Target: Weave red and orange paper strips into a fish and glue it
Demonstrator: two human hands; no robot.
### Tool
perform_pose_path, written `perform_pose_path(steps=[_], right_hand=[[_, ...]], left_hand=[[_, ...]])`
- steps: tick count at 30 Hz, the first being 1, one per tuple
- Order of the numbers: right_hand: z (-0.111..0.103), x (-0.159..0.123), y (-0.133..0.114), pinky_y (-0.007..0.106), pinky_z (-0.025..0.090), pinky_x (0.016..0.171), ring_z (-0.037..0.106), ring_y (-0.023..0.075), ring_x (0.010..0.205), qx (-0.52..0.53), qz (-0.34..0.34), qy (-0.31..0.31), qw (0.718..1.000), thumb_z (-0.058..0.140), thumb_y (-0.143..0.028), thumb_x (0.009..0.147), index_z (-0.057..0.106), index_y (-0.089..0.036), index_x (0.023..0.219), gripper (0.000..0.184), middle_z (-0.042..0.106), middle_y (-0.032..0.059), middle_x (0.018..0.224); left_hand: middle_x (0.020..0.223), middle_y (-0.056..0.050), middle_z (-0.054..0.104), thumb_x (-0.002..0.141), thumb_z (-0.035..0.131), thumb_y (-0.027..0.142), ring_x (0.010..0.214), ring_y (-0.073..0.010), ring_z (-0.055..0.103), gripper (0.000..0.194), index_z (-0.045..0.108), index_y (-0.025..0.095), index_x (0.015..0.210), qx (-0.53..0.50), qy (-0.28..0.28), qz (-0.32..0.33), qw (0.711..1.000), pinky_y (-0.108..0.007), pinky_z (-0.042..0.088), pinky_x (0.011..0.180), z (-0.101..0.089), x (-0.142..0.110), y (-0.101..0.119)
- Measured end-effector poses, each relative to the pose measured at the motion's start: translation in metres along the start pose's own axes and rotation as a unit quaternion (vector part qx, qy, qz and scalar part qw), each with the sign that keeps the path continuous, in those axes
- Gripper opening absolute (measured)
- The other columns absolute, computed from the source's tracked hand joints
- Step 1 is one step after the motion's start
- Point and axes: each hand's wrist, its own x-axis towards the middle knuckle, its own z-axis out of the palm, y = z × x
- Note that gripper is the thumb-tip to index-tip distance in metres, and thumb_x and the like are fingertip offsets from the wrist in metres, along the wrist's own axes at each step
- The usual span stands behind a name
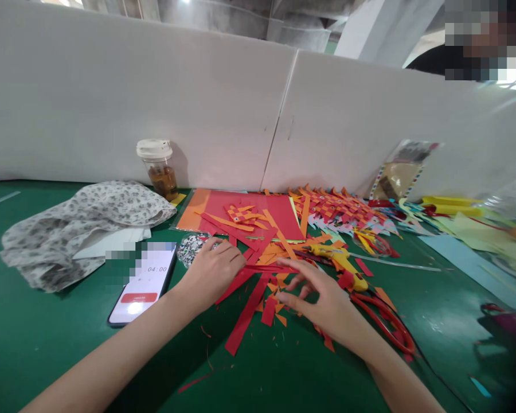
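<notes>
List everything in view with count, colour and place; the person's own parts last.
Table: one, green, underneath
Partition: two panels, white, back
Paper strips: many, red and orange, centre
Paper sheets: stacked, red and orange, behind strips
Woven piece: one, red-orange, on sheets
Woven pile: uncountable, red-orange, back right
Glue gun: one, yellow, right
Looped handle: one visible, red, right
Bagged bits: one bag, black-and-white, left
Phone: one, white screen, left
Cloth: one, grey-patterned, left
Lidded cup: one, white-topped, back left
Packet: one, tan, back right
Loose papers: several, blue and yellow, right
Other person: one, dark-clothed, top right
Left hand: one, bare, centre
Right hand: one, bare, centre
</notes>
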Motion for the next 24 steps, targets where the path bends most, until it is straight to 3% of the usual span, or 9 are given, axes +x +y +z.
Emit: perform_pose_path(steps=[2, 5, 10, 14, 19, 21, 24], right_hand=[[0.008, 0.005, 0.007, 0.027, 0.048, 0.058, 0.06, 0.0158, 0.068, -0.008, -0.002, 0.021, 1.0, 0.062, -0.044, 0.075, 0.053, -0.025, 0.123, 0.052, 0.066, 0.0046, 0.089], [0.014, 0.008, 0.016, 0.026, 0.047, 0.06, 0.061, 0.0167, 0.07, 0.011, -0.009, 0.016, 1.0, 0.056, -0.043, 0.081, 0.064, -0.024, 0.105, 0.032, 0.067, 0.0027, 0.08], [0.015, 0.005, 0.027, 0.025, 0.048, 0.06, 0.061, 0.0151, 0.061, 0.091, 0.035, 0.059, 0.994, 0.056, -0.044, 0.08, 0.067, -0.021, 0.081, 0.026, 0.068, 0.0017, 0.072], [0.013, 0.006, 0.032, 0.023, 0.046, 0.05, 0.056, 0.0121, 0.049, 0.177, 0.084, 0.15, 0.969, 0.061, -0.046, 0.077, 0.063, -0.018, 0.079, 0.028, 0.063, 0.0002, 0.06], [0.011, 0.009, 0.032, 0.02, 0.041, 0.044, 0.048, 0.0073, 0.042, 0.225, 0.055, 0.289, 0.929, 0.062, -0.043, 0.078, 0.061, -0.019, 0.082, 0.025, 0.058, -0.0026, 0.058], [0.012, 0.008, 0.032, 0.02, 0.041, 0.045, 0.047, 0.0071, 0.043, 0.213, 0.043, 0.309, 0.926, 0.062, -0.042, 0.078, 0.061, -0.019, 0.084, 0.024, 0.059, -0.0024, 0.061], [0.014, 0.006, 0.031, 0.023, 0.043, 0.046, 0.049, 0.0087, 0.045, 0.173, 0.042, 0.287, 0.941, 0.06, -0.041, 0.079, 0.062, -0.019, 0.092, 0.026, 0.062, -0.0004, 0.066]], left_hand=[[0.086, -0.002, 0.065, 0.09, 0.04, 0.011, 0.085, -0.0176, 0.057, 0.02, 0.06, 0.018, 0.091, -0.024, 0.013, 0.026, 0.999, -0.036, 0.035, 0.085, -0.008, 0.002, 0.006], [0.084, -0.001, 0.066, 0.093, 0.038, 0.017, 0.083, -0.0171, 0.058, 0.023, 0.06, 0.018, 0.087, -0.053, 0.021, 0.028, 0.998, -0.035, 0.037, 0.082, -0.016, 0.004, 0.012], [0.084, -0.002, 0.065, 0.092, 0.041, 0.027, 0.081, -0.0191, 0.058, 0.019, 0.057, 0.018, 0.087, -0.074, 0.025, -0.069, 0.995, -0.034, 0.041, 0.073, -0.014, 0.003, 0.01], [0.087, -0.005, 0.064, 0.085, 0.052, 0.038, 0.084, -0.0232, 0.058, 0.022, 0.056, 0.017, 0.089, -0.07, -0.019, -0.121, 0.99, -0.037, 0.043, 0.073, -0.002, 0.0, 0.007], [0.088, -0.006, 0.063, 0.078, 0.057, 0.043, 0.088, -0.0261, 0.056, 0.027, 0.059, 0.018, 0.086, -0.074, -0.066, -0.111, 0.989, -0.04, 0.044, 0.074, 0.012, -0.005, 0.01], [0.087, -0.005, 0.063, 0.078, 0.058, 0.04, 0.087, -0.0256, 0.057, 0.023, 0.06, 0.018, 0.086, -0.077, -0.077, -0.113, 0.988, -0.04, 0.044, 0.073, 0.015, -0.005, 0.011], [0.085, -0.005, 0.064, 0.079, 0.056, 0.033, 0.084, -0.0248, 0.057, 0.017, 0.061, 0.018, 0.084, -0.07, -0.083, -0.115, 0.987, -0.039, 0.045, 0.072, 0.014, -0.005, 0.009]])
